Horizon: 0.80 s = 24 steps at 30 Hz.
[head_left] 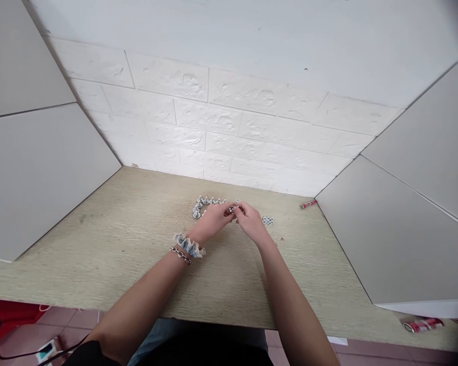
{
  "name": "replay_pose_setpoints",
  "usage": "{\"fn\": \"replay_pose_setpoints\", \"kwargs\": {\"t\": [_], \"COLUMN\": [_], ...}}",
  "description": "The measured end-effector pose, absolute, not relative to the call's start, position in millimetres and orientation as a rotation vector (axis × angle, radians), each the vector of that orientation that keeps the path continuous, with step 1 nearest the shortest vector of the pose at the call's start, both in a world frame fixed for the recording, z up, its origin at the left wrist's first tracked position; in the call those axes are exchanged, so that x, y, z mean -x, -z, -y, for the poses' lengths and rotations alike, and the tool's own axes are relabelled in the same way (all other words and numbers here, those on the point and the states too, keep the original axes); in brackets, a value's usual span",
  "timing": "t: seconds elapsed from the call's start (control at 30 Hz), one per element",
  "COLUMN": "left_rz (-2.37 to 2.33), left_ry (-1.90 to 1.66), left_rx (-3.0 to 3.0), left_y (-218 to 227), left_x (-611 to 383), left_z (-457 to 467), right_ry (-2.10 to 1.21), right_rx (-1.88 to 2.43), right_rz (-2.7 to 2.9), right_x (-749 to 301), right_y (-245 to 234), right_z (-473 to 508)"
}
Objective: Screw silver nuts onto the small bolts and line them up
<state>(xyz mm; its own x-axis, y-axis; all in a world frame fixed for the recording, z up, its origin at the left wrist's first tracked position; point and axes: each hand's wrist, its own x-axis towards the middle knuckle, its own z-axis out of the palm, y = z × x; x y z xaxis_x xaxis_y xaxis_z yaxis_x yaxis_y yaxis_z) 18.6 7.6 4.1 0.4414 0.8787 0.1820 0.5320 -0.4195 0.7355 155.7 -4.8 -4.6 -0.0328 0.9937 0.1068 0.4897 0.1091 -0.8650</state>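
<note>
Here, we pinch a small metal part (pixel 234 208) between our left hand (pixel 215 218) and right hand (pixel 251 221), apparently assembling it; the next move likely calls for steady turning.

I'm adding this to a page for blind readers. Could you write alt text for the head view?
A person's left hand and right hand meet over a table, fingertips around a small metal piece. Upright bolts stand to the left, small metal parts cluster to the right, and a white wall rises behind.
</note>
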Motion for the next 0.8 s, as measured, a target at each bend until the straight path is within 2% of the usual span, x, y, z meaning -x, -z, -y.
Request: {"fn": "replay_pose_setpoints", "kwargs": {"t": [0.3,0.6,0.8], "left_rz": [-1.007,-0.974,-0.929], "left_ry": [-0.955,-0.727,-0.754], "left_rx": [-1.668,-1.476,-1.415], "left_y": [1.2,-4.9,-4.7], "left_x": [-21.0,-17.8,-19.9], "left_z": [-9.7,-9.1,-8.1], "right_ry": [-1.009,-1.013,-1.005], "right_rx": [1.33,1.27,1.24], "right_rz": [1.28,1.29,1.4], "right_x": [-156.2,-154.7,-154.2], "right_y": [11.7,6.6,6.5], "right_z": [-3.0,-0.9,-0.5]}}
